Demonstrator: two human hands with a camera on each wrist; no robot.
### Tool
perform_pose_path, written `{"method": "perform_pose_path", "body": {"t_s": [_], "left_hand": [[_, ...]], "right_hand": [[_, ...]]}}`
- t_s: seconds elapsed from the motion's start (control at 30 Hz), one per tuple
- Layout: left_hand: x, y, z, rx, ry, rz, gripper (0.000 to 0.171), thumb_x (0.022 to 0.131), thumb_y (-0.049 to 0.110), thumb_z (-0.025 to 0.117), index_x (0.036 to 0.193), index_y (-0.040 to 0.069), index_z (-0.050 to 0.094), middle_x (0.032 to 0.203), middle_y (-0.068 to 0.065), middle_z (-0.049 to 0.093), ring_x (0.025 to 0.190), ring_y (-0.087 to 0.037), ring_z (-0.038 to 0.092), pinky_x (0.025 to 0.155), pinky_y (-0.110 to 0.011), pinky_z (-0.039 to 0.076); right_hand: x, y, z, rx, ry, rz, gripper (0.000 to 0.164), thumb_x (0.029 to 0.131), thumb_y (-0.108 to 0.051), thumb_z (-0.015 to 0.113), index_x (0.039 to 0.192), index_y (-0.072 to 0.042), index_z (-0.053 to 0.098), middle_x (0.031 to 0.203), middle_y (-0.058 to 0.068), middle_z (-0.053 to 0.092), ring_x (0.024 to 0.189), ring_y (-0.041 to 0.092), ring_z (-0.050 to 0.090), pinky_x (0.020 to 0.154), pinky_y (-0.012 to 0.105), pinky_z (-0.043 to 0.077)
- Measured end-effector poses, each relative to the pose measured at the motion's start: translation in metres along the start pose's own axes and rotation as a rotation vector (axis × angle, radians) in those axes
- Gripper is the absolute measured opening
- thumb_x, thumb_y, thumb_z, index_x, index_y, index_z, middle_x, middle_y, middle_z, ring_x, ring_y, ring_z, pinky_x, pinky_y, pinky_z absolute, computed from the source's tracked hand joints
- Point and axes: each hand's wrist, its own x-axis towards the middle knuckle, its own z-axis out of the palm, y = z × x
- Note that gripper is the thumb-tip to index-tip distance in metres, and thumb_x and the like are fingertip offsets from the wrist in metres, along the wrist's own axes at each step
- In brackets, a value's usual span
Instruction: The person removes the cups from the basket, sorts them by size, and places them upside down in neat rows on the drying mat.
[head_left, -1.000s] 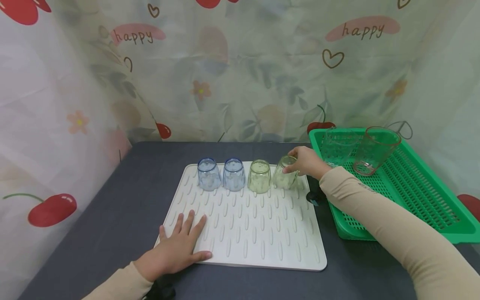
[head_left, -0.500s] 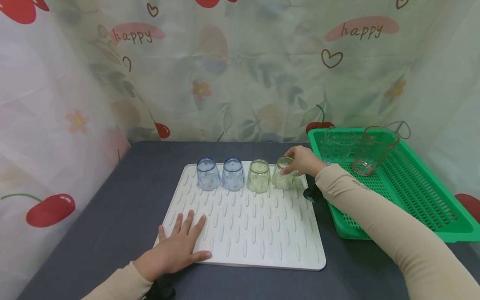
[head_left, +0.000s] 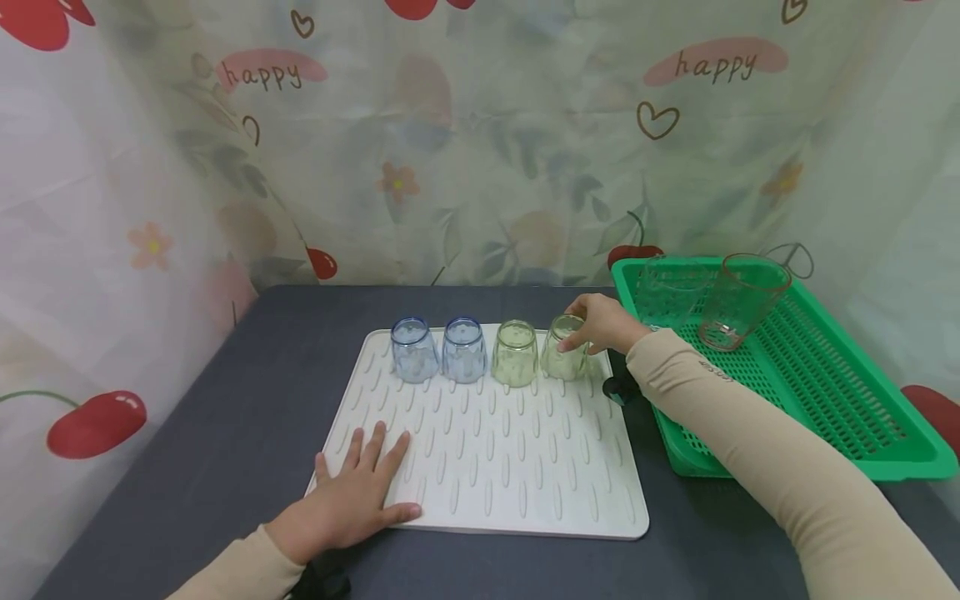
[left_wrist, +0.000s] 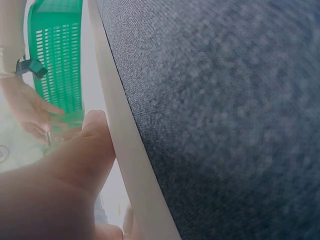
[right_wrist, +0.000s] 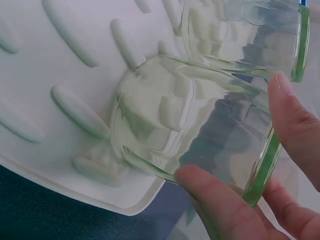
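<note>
My right hand (head_left: 609, 323) holds a pale green drinking glass (head_left: 561, 367) between thumb and fingers. This glass stands at the far right corner of a white ridged drying mat (head_left: 517, 475), its thick green end (right_wrist: 265, 165) uppermost in the right wrist view. Just left of it is a second green glass (head_left: 515, 358). Two blue glasses (head_left: 464, 354) continue the row along the mat's back edge. Down at the front left corner, my left hand (head_left: 345, 504) lies with spread fingers on the mat. Its thumb (left_wrist: 92, 145) rests by the mat's edge in the left wrist view.
A green plastic basket (head_left: 892, 425) stands to the right under my right forearm. At its back are a clear glass (head_left: 667, 296) and a pinkish glass (head_left: 738, 308). The dark tabletop (head_left: 210, 467) surrounds the mat, and a printed curtain (head_left: 480, 158) hangs behind.
My right hand stays on the right green glass with barely any motion. The left hand keeps its place on the mat. The head view has shifted slightly.
</note>
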Motion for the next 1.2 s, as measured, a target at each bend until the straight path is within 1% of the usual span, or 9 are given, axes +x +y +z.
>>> {"method": "perform_pose_path", "body": {"t_s": [0.23, 0.4, 0.6, 0.87, 1.07, 1.2], "left_hand": [[0.001, 0.001, 0.000, 0.002, -0.005, 0.001, 0.100, 0.080, 0.072, 0.057, 0.155, 0.017, 0.021, 0.161, -0.023, 0.006, 0.145, -0.050, 0.004, 0.094, -0.084, 0.002], [0.001, 0.001, 0.000, 0.005, -0.009, 0.004, 0.100, 0.079, 0.072, 0.057, 0.155, 0.017, 0.021, 0.161, -0.022, 0.006, 0.145, -0.050, 0.004, 0.095, -0.084, 0.002], [0.002, 0.001, 0.000, 0.010, -0.010, 0.007, 0.100, 0.079, 0.072, 0.057, 0.155, 0.017, 0.021, 0.161, -0.022, 0.006, 0.145, -0.050, 0.004, 0.094, -0.084, 0.003], [0.002, 0.000, 0.000, 0.009, -0.008, 0.007, 0.100, 0.079, 0.072, 0.057, 0.155, 0.018, 0.020, 0.161, -0.022, 0.006, 0.145, -0.051, 0.004, 0.094, -0.084, 0.003], [0.001, 0.000, 0.000, 0.011, -0.001, 0.004, 0.100, 0.079, 0.071, 0.058, 0.155, 0.017, 0.021, 0.161, -0.022, 0.007, 0.145, -0.051, 0.005, 0.094, -0.084, 0.003], [0.001, 0.000, 0.000, 0.009, -0.003, 0.002, 0.100, 0.079, 0.071, 0.059, 0.155, 0.017, 0.021, 0.161, -0.022, 0.007, 0.145, -0.051, 0.004, 0.094, -0.084, 0.003]], "right_hand": [[-0.002, 0.002, -0.001, 0.025, -0.003, -0.004, 0.066, 0.085, -0.014, 0.075, 0.140, 0.000, 0.041, 0.152, 0.023, 0.033, 0.131, 0.038, 0.045, 0.086, 0.040, 0.055], [-0.004, 0.004, -0.003, 0.030, -0.019, 0.001, 0.069, 0.086, -0.017, 0.075, 0.142, -0.001, 0.039, 0.150, 0.025, 0.033, 0.127, 0.039, 0.048, 0.086, 0.040, 0.055], [-0.006, 0.006, -0.006, 0.023, -0.043, -0.012, 0.071, 0.086, -0.018, 0.074, 0.145, -0.001, 0.037, 0.147, 0.029, 0.033, 0.127, 0.040, 0.047, 0.086, 0.040, 0.055], [-0.011, -0.001, -0.015, 0.042, -0.070, -0.010, 0.075, 0.088, -0.018, 0.072, 0.150, -0.005, 0.030, 0.148, 0.029, 0.034, 0.126, 0.040, 0.049, 0.089, 0.041, 0.054], [-0.025, -0.008, -0.031, 0.089, -0.072, -0.073, 0.074, 0.091, -0.020, 0.069, 0.151, -0.006, 0.028, 0.149, 0.028, 0.031, 0.129, 0.041, 0.046, 0.095, 0.045, 0.050], [-0.037, -0.009, -0.044, 0.145, -0.046, -0.126, 0.073, 0.091, -0.023, 0.069, 0.151, -0.007, 0.029, 0.151, 0.026, 0.031, 0.131, 0.041, 0.045, 0.101, 0.049, 0.046]]}}
